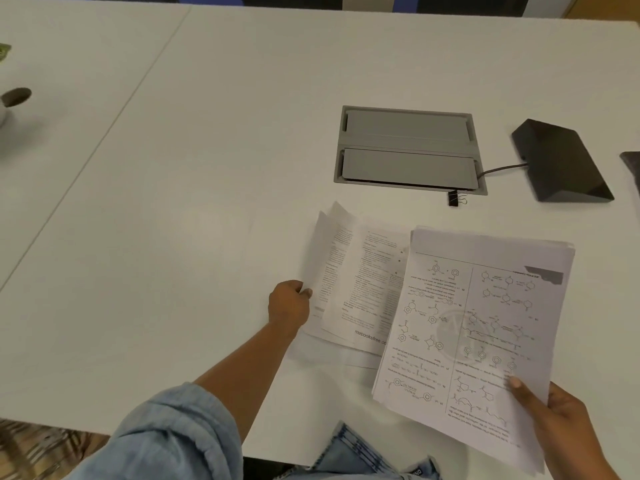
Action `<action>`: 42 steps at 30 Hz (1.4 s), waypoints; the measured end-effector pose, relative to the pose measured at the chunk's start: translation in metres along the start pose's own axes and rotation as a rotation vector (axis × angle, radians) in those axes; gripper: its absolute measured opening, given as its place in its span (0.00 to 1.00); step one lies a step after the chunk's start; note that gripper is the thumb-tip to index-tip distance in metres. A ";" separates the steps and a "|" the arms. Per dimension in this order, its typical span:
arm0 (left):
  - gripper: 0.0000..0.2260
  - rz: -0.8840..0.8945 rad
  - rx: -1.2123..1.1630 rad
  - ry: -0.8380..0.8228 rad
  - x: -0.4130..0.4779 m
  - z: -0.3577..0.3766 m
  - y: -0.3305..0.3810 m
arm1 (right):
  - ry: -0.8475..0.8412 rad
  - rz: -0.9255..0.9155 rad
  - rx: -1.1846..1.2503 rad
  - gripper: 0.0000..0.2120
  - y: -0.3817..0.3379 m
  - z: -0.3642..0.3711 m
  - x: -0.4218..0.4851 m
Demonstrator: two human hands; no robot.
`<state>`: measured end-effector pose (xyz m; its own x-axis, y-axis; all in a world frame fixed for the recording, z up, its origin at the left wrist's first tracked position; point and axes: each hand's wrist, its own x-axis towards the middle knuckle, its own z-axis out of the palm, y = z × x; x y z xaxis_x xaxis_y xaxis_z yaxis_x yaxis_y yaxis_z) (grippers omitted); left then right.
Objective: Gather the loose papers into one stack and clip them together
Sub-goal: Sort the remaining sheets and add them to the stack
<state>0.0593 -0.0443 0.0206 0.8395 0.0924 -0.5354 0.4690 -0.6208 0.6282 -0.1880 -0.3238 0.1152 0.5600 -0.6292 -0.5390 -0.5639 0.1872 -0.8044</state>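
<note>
1. Left hand [289,303]: fingers pinched on the left edge of the loose text pages [353,282], lifting that edge off the white table [207,168]; pages thin, limp, curling, long axis running 6 to 12 o'clock.
2. Chemistry-diagram stack [485,323]: at 3 o'clock from the text pages, overlapping their right margin; flat, matte, edges slightly fanned.
3. Binder clip [455,198]: at 12 o'clock from the stack, touching the near rim of the grey cable hatch [408,150]; small, black, wire handles.
4. Right hand [557,420]: clamped on the stack's near right corner, thumb on top. Nearer to the clip, but occupied; likely next, text pages slid rightward under the stack.
</note>
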 end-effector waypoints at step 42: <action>0.12 0.229 -0.091 0.159 -0.051 -0.116 -0.023 | -0.037 -0.051 -0.067 0.03 0.006 0.036 -0.001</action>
<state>0.0376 0.0557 0.0984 0.9554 0.0836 -0.2833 0.2793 -0.5677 0.7744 -0.1704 -0.2947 0.1020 0.6104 -0.6084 -0.5072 -0.5725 0.1037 -0.8133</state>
